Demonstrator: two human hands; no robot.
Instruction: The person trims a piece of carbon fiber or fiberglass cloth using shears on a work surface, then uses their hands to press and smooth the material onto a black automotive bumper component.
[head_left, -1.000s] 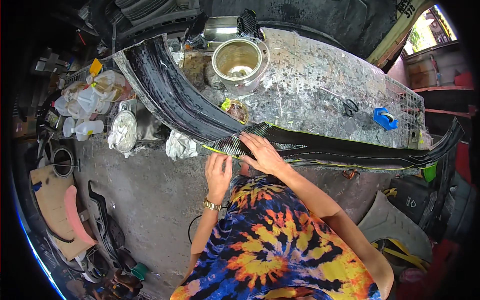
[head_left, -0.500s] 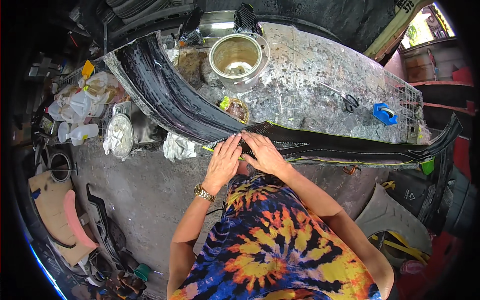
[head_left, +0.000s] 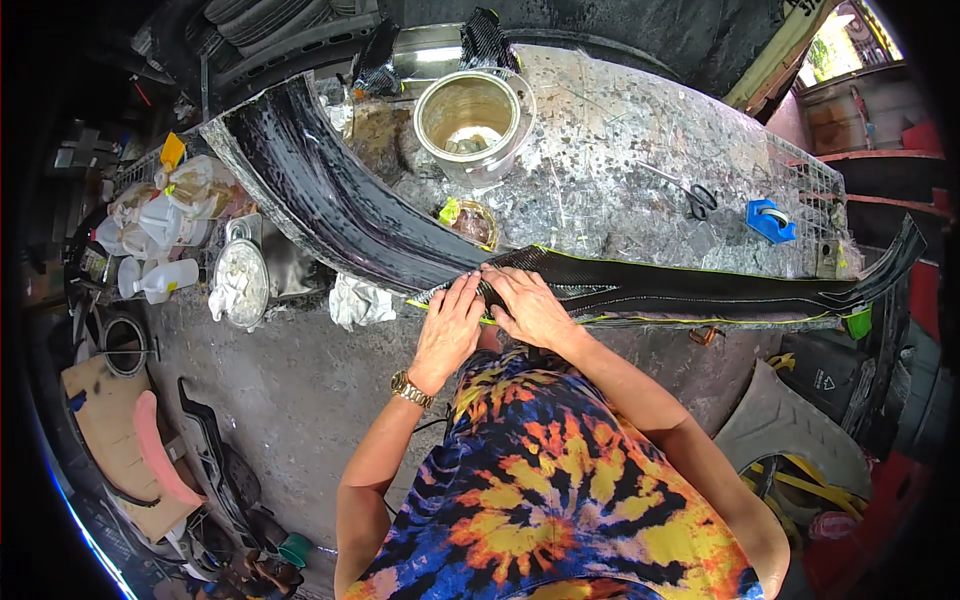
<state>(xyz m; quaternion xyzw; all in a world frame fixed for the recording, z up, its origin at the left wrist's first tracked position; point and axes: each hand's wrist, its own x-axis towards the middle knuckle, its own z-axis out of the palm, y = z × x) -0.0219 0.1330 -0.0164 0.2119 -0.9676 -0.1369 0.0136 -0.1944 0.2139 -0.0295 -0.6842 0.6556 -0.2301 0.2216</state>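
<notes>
Cloth (head_left: 690,289), black, woven-looking and edged with a thin yellow line, runs from the centre of the frame toward the right, over a long curved mould (head_left: 345,195) whose bare dark hollow sweeps to the upper left. The left hand (head_left: 455,320) and the right hand (head_left: 533,310) rest side by side on the cloth's left end, at the centre, fingertips close together. The left grip has its fingers bent and bunched on the cloth; its thumb is hard to make out, so I cannot tell whether it pinches the material. The right grip lies palm down, fingers slightly spread; what sits beneath the palm is hidden, and I cannot tell whether it clasps anything.

In the upper middle, on the stained surface (head_left: 600,130), a metal can (head_left: 424,128) stands in a clear container (head_left: 526,120), the stuff at its bottom unclear. Scissors (head_left: 703,203) and a blue tape dispenser (head_left: 770,222) lie to the right. A small dish (head_left: 488,228) is partly covered by the mould's edge. Left of centre, crumpled white paper (head_left: 360,302) shows below the mould. Translucent jugs (head_left: 165,218) overlap at the left, too jumbled to count. The lower edge cuts off the tie-dyed garment (head_left: 540,480).
</notes>
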